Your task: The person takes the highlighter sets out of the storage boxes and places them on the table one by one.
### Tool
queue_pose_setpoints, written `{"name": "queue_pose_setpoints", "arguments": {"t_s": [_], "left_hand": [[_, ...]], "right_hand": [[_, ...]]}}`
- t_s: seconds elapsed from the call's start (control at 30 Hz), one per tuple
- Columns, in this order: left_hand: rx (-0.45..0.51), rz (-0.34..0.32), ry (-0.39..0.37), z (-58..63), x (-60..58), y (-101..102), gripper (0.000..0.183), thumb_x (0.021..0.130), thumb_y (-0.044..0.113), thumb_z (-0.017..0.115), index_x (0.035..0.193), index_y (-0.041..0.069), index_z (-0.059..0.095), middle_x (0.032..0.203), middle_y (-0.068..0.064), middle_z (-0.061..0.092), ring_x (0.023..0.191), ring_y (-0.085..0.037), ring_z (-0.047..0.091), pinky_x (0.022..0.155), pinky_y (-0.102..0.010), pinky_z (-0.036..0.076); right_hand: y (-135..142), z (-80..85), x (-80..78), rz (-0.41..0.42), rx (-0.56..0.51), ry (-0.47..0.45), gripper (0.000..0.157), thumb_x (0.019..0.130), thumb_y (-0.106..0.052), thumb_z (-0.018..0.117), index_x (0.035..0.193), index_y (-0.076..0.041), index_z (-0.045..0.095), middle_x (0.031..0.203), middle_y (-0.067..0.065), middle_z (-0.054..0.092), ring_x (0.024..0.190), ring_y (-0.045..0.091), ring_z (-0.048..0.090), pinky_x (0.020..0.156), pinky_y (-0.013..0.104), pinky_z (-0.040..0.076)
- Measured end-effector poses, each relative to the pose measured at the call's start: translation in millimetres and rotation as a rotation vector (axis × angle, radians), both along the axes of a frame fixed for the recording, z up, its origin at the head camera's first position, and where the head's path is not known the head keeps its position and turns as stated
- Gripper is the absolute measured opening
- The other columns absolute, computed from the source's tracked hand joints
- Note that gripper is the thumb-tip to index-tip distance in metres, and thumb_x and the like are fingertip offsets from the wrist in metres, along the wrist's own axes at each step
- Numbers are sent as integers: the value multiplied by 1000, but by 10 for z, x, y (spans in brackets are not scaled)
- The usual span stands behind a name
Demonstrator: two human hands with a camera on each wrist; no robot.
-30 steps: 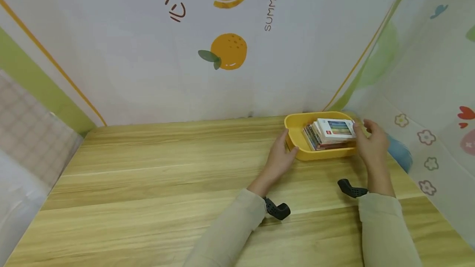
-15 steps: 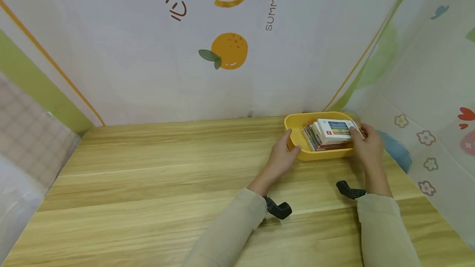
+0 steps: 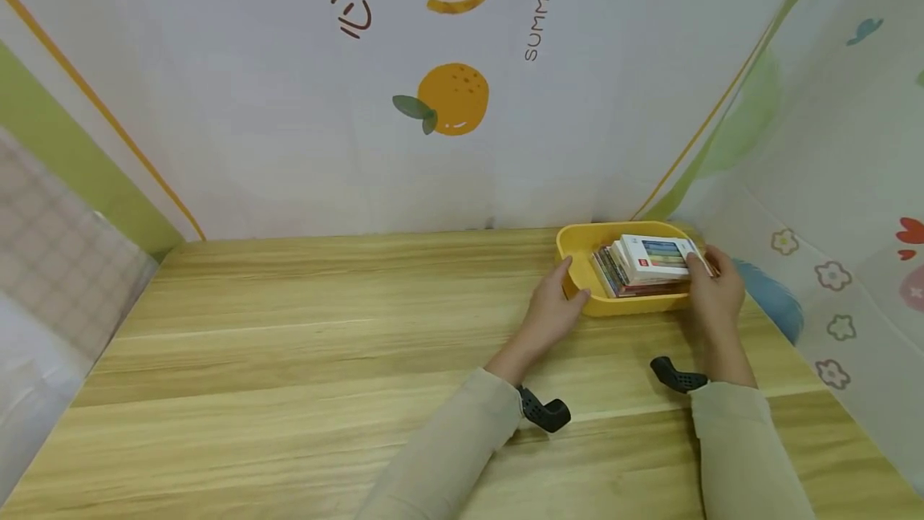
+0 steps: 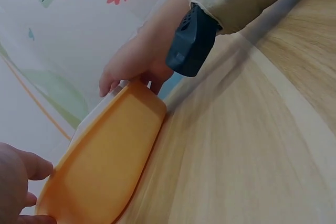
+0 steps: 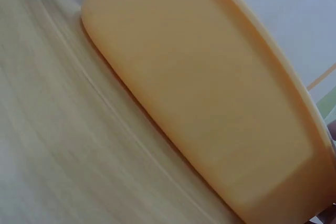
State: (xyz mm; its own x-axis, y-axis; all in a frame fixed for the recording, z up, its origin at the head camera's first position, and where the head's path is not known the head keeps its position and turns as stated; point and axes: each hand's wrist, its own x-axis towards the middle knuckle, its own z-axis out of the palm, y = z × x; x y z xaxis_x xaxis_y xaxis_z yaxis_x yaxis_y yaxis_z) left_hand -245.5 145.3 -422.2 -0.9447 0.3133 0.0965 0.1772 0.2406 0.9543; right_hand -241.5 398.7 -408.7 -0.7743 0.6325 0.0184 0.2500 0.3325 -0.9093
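Observation:
A yellow plastic basket (image 3: 635,306) stands at the table's back right corner. My left hand (image 3: 552,310) holds its left end, thumb at the front side and fingers at the left rim. Inside, a white box (image 3: 653,255) printed with coloured strips lies on top of a stack of thin booklets or cards (image 3: 613,275). My right hand (image 3: 717,291) is at the basket's right end; its thumb lies on the white box and its fingers bend round the far end, partly hidden. In the right wrist view the basket's outer wall (image 5: 199,87) fills most of the picture.
The wooden table (image 3: 325,359) spreads out to the left of the basket. A white printed cloth wall (image 3: 289,143) rises right behind it, another cloth on the right. A blue rounded patch (image 3: 772,299) shows beyond the right hand. Black wrist mounts (image 3: 545,409) stick out from both sleeves.
My right hand has shifted slightly left, and its thumb has come from the white box's right edge onto its top. My left hand and the basket stay in place; the view has shifted a little.

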Motion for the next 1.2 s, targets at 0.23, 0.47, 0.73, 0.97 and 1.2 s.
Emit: {"name": "queue_pose_setpoints", "arguments": {"t_s": [0.23, 0.47, 0.73, 0.97, 1.2], "left_hand": [[38, 19, -32, -33, 28, -7, 72, 99, 16, 61, 161, 7, 24, 164, -11, 33, 152, -24, 32, 125, -39, 27], [32, 37, -37, -41, 15, -39, 74, 99, 18, 61, 161, 8, 23, 165, -10, 31, 153, -24, 31, 125, -39, 27], [71, 27, -38, -38, -33, -34, 72, 100, 18, 59, 161, 10, 23, 166, -8, 30, 153, -22, 31, 125, -38, 27], [96, 25, -52, -46, -64, 22, 74, 99, 21, 59, 162, 14, 22, 166, -5, 32, 152, -20, 32, 125, -38, 28], [53, 65, -46, -19, -131, 171, 86, 95, 24, 62, 164, 16, 11, 168, -6, 27, 151, -22, 34, 124, -40, 31]], "right_hand": [[-4, -63, -30, -34, -79, -3, 65, 102, -46, 47, 160, -23, 29, 169, 0, 22, 157, 18, 17, 129, 36, 17], [-5, -103, -62, -49, -143, 11, 65, 102, -46, 49, 160, -23, 31, 170, 0, 19, 158, 18, 13, 129, 36, 12], [5, -100, -93, -41, -163, 31, 64, 101, -47, 50, 159, -26, 32, 170, -2, 18, 158, 17, 12, 129, 35, 10], [13, -100, -59, -74, -187, 25, 63, 100, -45, 51, 158, -29, 34, 170, -3, 20, 155, 16, 17, 129, 34, 13], [26, -127, -62, -59, -164, 54, 63, 102, -45, 50, 159, -24, 34, 169, 0, 22, 155, 17, 19, 129, 34, 14]]}}
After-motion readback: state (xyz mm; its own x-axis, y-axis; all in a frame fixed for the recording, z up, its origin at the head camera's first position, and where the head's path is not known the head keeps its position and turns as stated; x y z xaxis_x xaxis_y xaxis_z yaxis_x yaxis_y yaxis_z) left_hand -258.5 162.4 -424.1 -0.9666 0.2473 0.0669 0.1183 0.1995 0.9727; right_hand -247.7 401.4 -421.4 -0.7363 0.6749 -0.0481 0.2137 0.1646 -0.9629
